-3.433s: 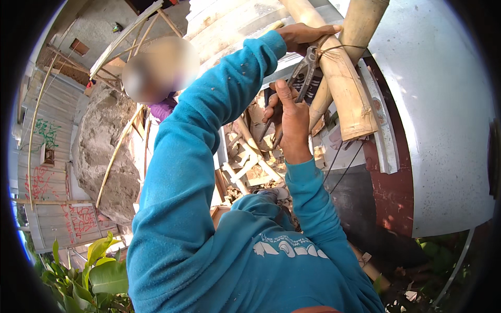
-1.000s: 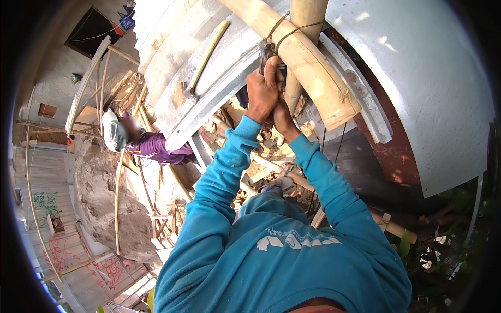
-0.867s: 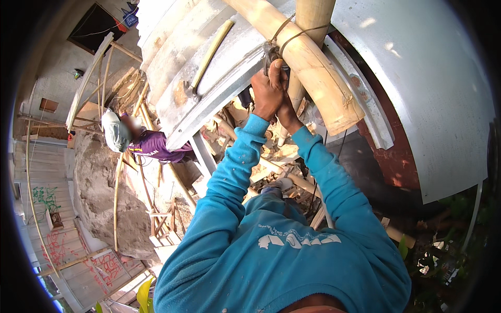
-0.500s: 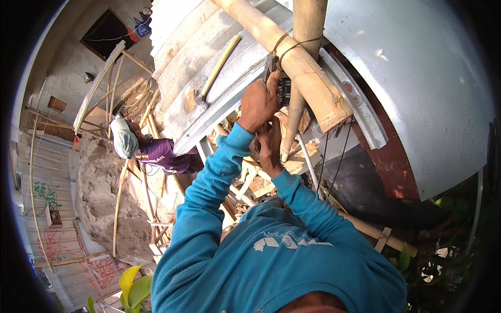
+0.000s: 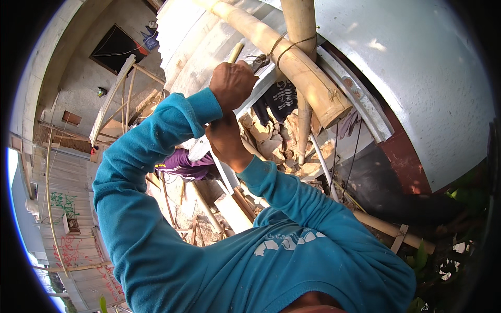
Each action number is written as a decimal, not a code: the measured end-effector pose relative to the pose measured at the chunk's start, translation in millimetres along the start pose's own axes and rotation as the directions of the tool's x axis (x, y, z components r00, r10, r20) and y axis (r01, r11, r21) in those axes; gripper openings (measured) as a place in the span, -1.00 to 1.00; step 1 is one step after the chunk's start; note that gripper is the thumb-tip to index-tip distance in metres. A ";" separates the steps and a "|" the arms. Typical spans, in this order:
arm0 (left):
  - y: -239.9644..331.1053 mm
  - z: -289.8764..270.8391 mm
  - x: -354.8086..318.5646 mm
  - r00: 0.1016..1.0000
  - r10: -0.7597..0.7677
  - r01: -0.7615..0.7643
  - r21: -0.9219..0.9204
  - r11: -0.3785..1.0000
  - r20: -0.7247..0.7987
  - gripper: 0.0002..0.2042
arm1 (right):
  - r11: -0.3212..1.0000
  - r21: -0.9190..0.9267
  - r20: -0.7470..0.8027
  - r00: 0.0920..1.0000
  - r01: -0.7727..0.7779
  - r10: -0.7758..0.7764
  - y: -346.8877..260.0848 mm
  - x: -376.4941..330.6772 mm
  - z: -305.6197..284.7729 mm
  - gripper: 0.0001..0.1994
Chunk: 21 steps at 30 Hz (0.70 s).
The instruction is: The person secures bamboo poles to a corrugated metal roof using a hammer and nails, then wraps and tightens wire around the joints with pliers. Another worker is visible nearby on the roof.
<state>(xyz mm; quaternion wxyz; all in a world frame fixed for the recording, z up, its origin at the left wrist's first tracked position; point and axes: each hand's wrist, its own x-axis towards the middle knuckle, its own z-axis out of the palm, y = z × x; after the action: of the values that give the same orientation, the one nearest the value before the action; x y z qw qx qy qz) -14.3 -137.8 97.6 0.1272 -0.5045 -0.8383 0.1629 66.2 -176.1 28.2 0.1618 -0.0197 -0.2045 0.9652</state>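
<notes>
My left hand [image 5: 233, 86] is closed in a fist over the edge of the metal roof sheeting. A dark metal gripping tool like pincers [image 5: 259, 62] sticks out of it toward the bamboo joint, its handles hidden. My right hand [image 5: 228, 140] is closed just below the left; what it holds, if anything, is hidden. A thick bamboo pole [image 5: 292, 57] crosses an upright bamboo post [image 5: 299, 21], with dark wire [image 5: 282, 51] wound round their crossing. Behind my left hand shows the light handle of a hammer [image 5: 236, 51]; its head is hidden.
A curved grey metal sheet [image 5: 417, 78] fills the right side. Below the joint are a dark printed cloth [image 5: 282, 99] and crumpled brown paper-like pieces [image 5: 266, 136]. At left, a person in a purple shirt [image 5: 189, 166] is partly hidden by my arm. Wooden poles [image 5: 125, 99] stand beyond.
Both hands have moved left, away from the bamboo joint, and the pincers came a little left too. My left hand now covers the hammer's head. The view has shifted slightly.
</notes>
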 end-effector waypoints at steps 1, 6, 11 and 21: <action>-2.9 2.6 1.5 0.999 -0.029 0.030 -0.031 0.999 0.044 -0.46 | 1.000 0.013 0.022 1.000 0.017 -0.017 0.9 1.3 1.6 -0.67; -35.9 3.5 27.3 0.819 0.059 0.352 -0.581 0.734 0.571 -0.21 | 0.972 0.077 0.369 0.912 -0.221 0.178 -24.8 -5.6 -70.0 -0.60; 31.3 52.7 5.1 0.868 0.116 0.487 -0.781 -0.392 0.483 -0.51 | 0.873 0.232 0.568 0.788 -0.429 0.236 -43.3 -20.7 -145.1 -0.63; 7.9 61.3 2.8 0.960 -0.278 0.250 -0.368 0.896 -0.025 -0.82 | 0.837 -0.487 0.263 0.956 0.249 -0.131 16.6 26.6 -91.2 -0.48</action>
<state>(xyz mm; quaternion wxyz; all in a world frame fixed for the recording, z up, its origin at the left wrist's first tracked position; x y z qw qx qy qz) -32.4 -140.7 38.4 0.0854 -0.4067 -0.9090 -0.0324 45.5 -146.6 -61.2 0.2224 0.0646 -0.4727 0.8503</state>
